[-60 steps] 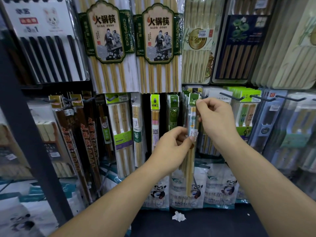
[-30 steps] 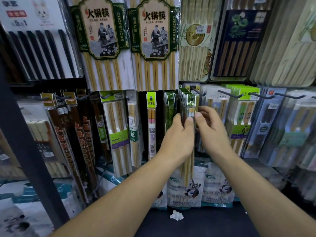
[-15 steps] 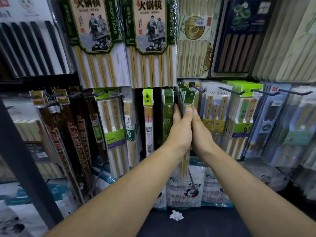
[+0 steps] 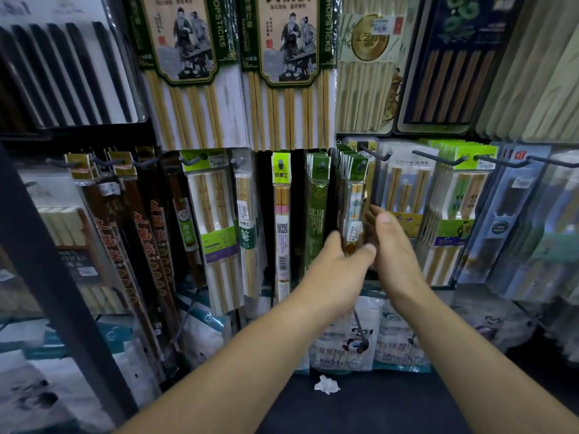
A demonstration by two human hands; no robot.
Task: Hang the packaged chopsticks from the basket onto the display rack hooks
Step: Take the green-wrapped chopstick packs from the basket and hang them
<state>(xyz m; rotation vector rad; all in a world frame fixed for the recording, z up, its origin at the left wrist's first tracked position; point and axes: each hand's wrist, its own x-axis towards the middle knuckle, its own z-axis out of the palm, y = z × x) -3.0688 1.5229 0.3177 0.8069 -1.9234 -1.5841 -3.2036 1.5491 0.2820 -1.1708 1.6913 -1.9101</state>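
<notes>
The chopstick pack (image 4: 355, 195), with a green header and pale sticks, hangs at the front of a stack on a rack hook (image 4: 361, 166) in the middle row. My left hand (image 4: 338, 267) is at the pack's lower end, thumb across its front and fingers beside it, holding it lightly. Just right of the pack is my right hand (image 4: 396, 255), fingers straight and blurred, with nothing in it. No basket is in view.
Neighbouring hooks carry a yellow-headed pack (image 4: 281, 214) and a dark green pack (image 4: 318, 214) on the left, and a clear boxed set (image 4: 407, 189) on the right. Large chopstick sets hang above. Panda-printed bags (image 4: 347, 339) sit below, with crumpled paper (image 4: 326, 385) on the dark shelf.
The pack went onto the hook and both hands pressed it back into the stack. Both hands have since dropped lower and drawn back, and the right one has come off the pack.
</notes>
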